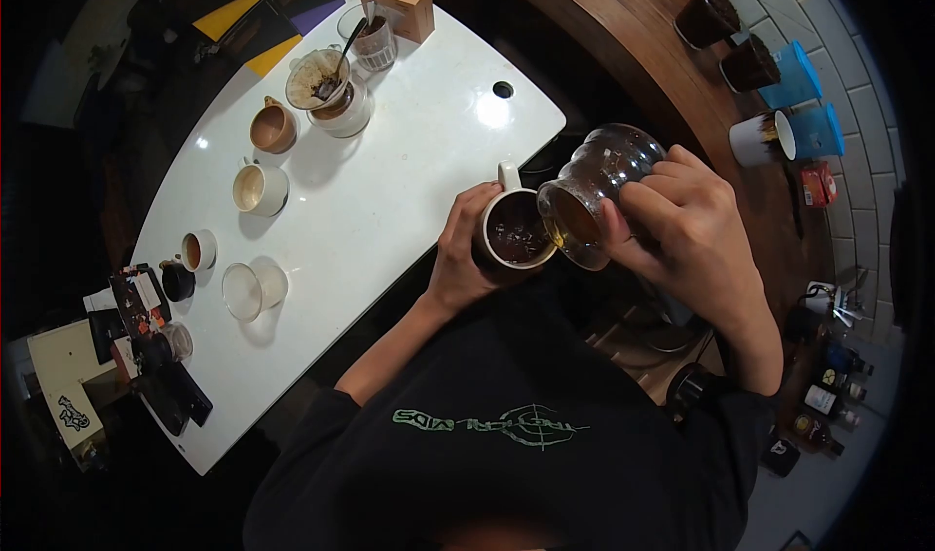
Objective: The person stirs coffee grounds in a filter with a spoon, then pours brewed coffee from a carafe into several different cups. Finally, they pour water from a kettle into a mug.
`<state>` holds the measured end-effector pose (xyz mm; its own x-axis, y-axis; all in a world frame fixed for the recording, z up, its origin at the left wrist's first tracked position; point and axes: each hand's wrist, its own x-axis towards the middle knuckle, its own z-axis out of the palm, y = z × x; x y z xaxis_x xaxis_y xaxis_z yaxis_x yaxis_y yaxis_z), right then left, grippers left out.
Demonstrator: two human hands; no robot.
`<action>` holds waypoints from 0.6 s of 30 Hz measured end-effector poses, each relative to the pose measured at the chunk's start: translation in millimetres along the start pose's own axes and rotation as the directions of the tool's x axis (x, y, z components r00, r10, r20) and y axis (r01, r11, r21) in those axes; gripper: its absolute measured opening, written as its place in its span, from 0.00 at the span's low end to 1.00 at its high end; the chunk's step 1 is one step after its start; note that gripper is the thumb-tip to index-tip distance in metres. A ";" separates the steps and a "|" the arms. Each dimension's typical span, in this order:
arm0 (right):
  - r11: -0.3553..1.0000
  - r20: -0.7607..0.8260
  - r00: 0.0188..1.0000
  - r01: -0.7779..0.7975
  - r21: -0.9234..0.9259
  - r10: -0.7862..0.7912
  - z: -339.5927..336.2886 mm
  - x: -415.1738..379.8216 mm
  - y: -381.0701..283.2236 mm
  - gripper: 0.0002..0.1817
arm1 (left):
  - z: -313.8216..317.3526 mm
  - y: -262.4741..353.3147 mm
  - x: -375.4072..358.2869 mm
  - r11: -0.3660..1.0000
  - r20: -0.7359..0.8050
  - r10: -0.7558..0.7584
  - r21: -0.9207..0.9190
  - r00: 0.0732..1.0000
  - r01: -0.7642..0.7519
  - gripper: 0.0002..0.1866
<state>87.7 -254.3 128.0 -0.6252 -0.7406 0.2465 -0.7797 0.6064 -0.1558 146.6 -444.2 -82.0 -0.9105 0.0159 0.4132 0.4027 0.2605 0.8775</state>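
My left hand (pixel 460 249) is closed around a light-rimmed mug (pixel 507 176) with dark liquid (pixel 516 239) inside. Its handle points away from me. My right hand (pixel 690 215) grips a ridged glass server (pixel 611 156), tilted so that its mouth sits at the mug's right rim. Brown liquid lies at the server's lip, and the mug's liquid surface is rippled. Both vessels are held in front of my chest, by the right edge of the white table (pixel 390 186).
On the table stand a glass dripper (pixel 317 78) with a filter and spoon, a brown cup (pixel 274 127), a cream cup (pixel 260 189), a small cup (pixel 199 250) and a clear glass (pixel 255 289). A wooden counter (pixel 623 39) at right carries paper cups (pixel 755 140).
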 end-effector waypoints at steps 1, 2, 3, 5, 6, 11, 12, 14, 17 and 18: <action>1.000 0.000 1.000 0.002 0.014 -0.002 1.0 0.7 0.3 0.15 | -0.3 0.3 -0.8 1.000 -0.002 -0.003 0.005 1.000 0.003 0.49; 1.000 0.000 1.000 0.007 0.030 -0.007 2.6 1.8 0.7 0.14 | -0.8 0.3 -1.8 1.000 -0.006 -0.002 -0.001 1.000 0.002 0.49; 0.999 0.000 1.000 0.014 0.038 -0.014 5.0 2.9 2.1 0.14 | -1.5 0.2 -3.0 1.000 -0.012 -0.002 -0.005 1.000 0.002 0.49; 0.992 -0.062 0.998 0.003 0.125 0.004 10.7 4.8 8.0 0.12 | -2.0 -3.1 -6.6 0.999 -0.019 -0.032 -0.033 0.999 0.032 0.49; 0.991 -0.059 0.998 0.018 0.135 -0.010 12.8 5.5 11.2 0.12 | -2.6 -4.8 -8.5 0.996 -0.018 -0.057 -0.068 0.998 0.056 0.50; 0.924 -0.084 0.985 -0.112 0.366 0.153 33.7 6.1 32.7 0.13 | -10.5 -8.0 -15.8 0.993 -0.043 -0.114 -0.015 0.993 0.113 0.50; 0.887 -0.068 0.976 -0.159 0.433 0.208 38.3 5.9 37.0 0.14 | -12.7 -8.6 -16.4 0.994 -0.049 -0.108 0.002 0.993 0.108 0.50; 0.839 -0.046 0.970 -0.184 0.512 0.240 53.3 2.8 46.1 0.18 | -17.5 -11.1 -17.1 0.992 -0.070 -0.086 0.082 0.994 0.092 0.51; 0.671 0.010 0.933 -0.266 0.692 0.360 71.3 0.4 53.5 0.22 | -22.9 -14.3 -19.1 0.989 -0.098 -0.082 0.112 0.992 0.093 0.52; 0.665 0.014 0.938 -0.257 0.701 0.347 78.1 -0.5 57.1 0.22 | -25.1 -15.7 -19.2 0.986 -0.104 -0.093 0.130 0.990 0.106 0.52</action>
<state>40.9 -242.0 44.3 -0.8575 -0.4879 0.1632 -0.3818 0.3908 -0.8375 160.1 -472.9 -97.6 -0.9293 -0.1093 0.3529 0.2879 0.3844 0.8772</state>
